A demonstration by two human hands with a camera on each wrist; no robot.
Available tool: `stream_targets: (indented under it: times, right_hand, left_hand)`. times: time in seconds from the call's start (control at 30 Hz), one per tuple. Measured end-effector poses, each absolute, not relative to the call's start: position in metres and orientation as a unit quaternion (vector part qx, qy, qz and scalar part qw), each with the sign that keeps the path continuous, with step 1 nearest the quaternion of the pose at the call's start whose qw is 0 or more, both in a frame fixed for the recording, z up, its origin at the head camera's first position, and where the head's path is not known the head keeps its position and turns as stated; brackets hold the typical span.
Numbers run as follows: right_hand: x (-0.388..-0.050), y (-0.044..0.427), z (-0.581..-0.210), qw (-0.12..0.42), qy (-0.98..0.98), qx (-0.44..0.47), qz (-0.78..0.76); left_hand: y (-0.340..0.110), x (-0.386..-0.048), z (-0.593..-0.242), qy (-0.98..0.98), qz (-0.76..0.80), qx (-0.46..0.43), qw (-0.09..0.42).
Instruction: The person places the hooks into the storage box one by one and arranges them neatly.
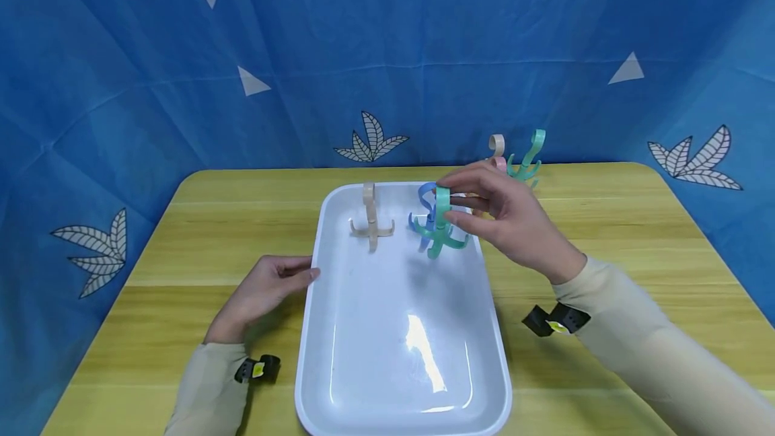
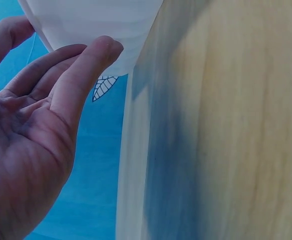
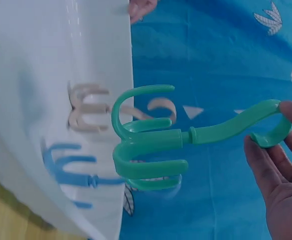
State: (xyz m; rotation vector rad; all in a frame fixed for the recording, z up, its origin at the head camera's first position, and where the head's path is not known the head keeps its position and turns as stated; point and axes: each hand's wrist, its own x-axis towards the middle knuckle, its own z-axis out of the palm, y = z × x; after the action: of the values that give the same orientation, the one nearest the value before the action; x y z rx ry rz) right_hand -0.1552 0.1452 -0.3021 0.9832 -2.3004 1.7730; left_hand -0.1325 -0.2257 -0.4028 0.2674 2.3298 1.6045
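Note:
My right hand (image 1: pixel 505 217) pinches the top curl of a green four-pronged hanging hook (image 1: pixel 440 244), prongs downward, over the far right part of a white tray (image 1: pixel 375 328). In the right wrist view the green hook (image 3: pixel 151 145) shows whole. Just behind it in the head view stands a blue hook (image 1: pixel 426 188), partly covered by the green one. A beige hook (image 1: pixel 372 231) stands upright at the tray's far left. My left hand (image 1: pixel 263 295) touches the tray's left edge with its fingertips; the left wrist view shows fairly straight fingers (image 2: pixel 68 90) against the tray wall.
Beyond the right hand, at the table's back edge, stand another green hook (image 1: pixel 534 147), a beige hook (image 1: pixel 496 144) and something pink (image 1: pixel 499 163), partly hidden by that hand. A blue patterned cloth (image 1: pixel 424 99) hangs behind the wooden table (image 1: pixel 605 234).

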Motion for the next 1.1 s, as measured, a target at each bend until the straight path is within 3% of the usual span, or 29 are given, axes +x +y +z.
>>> stream_targets:
  times: [0.27,1.1]
  right_hand:
    - [-0.16,0.125,-0.304,-0.018,-0.758,0.34,0.556]
    - [-0.168,0.079,-0.32,-0.112,-0.774,0.355,0.512]
  left_hand:
    - [-0.227,-0.132,-0.403,0.812,0.556,0.089,0.152]
    - [-0.228,-0.133,-0.405,0.807,0.562,0.085,0.16]
